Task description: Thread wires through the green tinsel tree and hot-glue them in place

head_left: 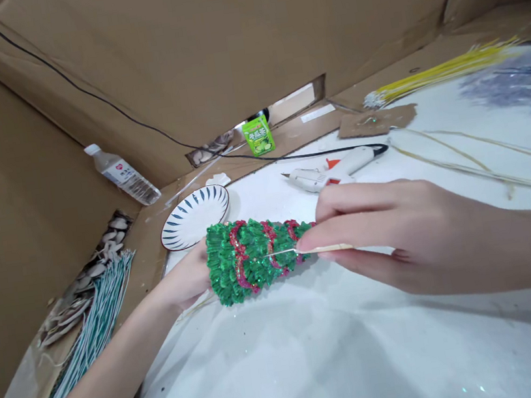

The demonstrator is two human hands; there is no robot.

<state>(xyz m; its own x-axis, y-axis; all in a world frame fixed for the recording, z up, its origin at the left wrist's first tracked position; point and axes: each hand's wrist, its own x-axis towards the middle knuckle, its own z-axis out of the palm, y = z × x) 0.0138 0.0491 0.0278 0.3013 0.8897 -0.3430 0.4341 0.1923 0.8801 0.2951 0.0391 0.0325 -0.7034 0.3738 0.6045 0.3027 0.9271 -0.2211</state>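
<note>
A green glittery cone shaped like a small tree, with red bands round it, lies sideways above the white table cover. My left hand holds its wide base from behind; most of the fingers are hidden by the cone. My right hand is at the narrow tip, fingers pressed together on a thin pale stick that lies along the cone's side.
A white hot glue gun with a black cord lies behind the cone. A blue-striped plate, water bottle and green drink carton stand at the back. Bundles of yellow and teal wires lie at the sides. Cardboard walls surround.
</note>
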